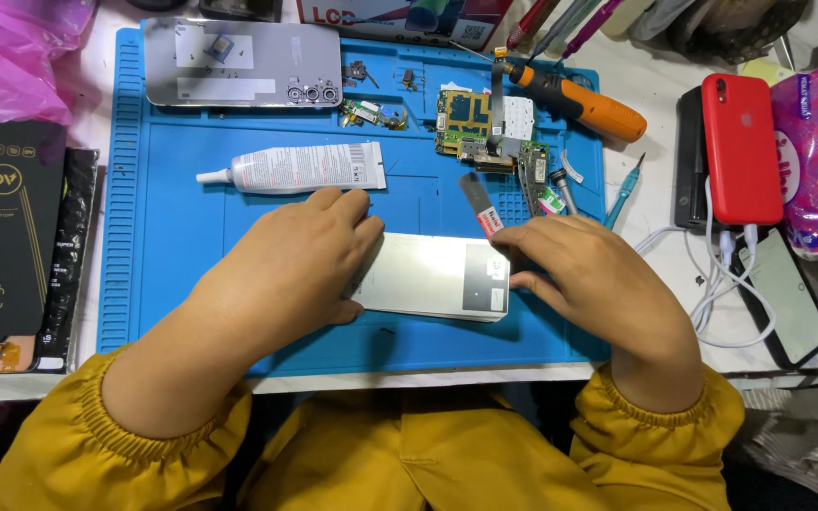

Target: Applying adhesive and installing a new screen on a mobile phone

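Left hand fingers are pressed flat on the left end of the phone display panel, gripping its edge. Right hand fingers pinch a thin pry tool at the panel's 1 o'clock corner. The panel lies mid blue mat; judged thin, stiff, fragile, best held by its edges. A glue tube lies at 11 o'clock, circuit boards at 12.

Bright, even overhead light; soft shadows under both hands, mild glare on the silver phone back cover, sharp focus, slight edge distortion.
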